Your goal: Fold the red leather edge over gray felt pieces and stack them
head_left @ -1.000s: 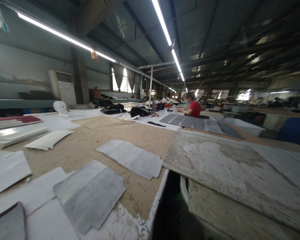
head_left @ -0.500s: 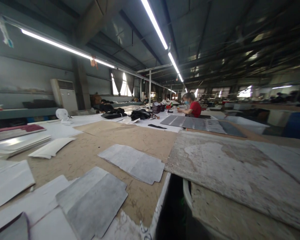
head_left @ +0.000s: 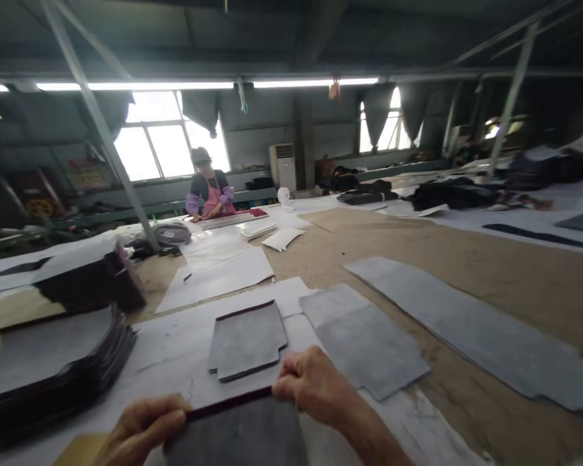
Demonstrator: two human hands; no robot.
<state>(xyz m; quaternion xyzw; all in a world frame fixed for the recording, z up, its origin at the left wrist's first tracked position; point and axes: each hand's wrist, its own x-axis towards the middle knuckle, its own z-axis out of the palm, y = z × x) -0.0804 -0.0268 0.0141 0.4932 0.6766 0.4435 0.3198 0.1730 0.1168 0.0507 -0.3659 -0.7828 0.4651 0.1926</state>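
Low in the view, my left hand (head_left: 148, 424) pinches the left top corner of a grey piece with a dark edge strip (head_left: 243, 433). The right top corner of that piece is between the thumb and fingers of my right hand (head_left: 311, 385). Just beyond it lies a small stack of grey cut pieces (head_left: 247, 340) with a dark maroon edge. Right of my right hand, a larger grey piece (head_left: 364, 336) lies flat. A thick stack of dark-edged grey pieces (head_left: 53, 349) stands at the left.
A long grey piece (head_left: 471, 323) lies on brown paper (head_left: 515, 272) at the right. A dark bundle (head_left: 92, 278) and a slanted metal post (head_left: 111, 142) are at the left. Across the table is a person in a pink apron (head_left: 212, 197).
The view has swung left and down. Both my hands, out of sight before, now show with the grey piece between them. The person in red has left the view.
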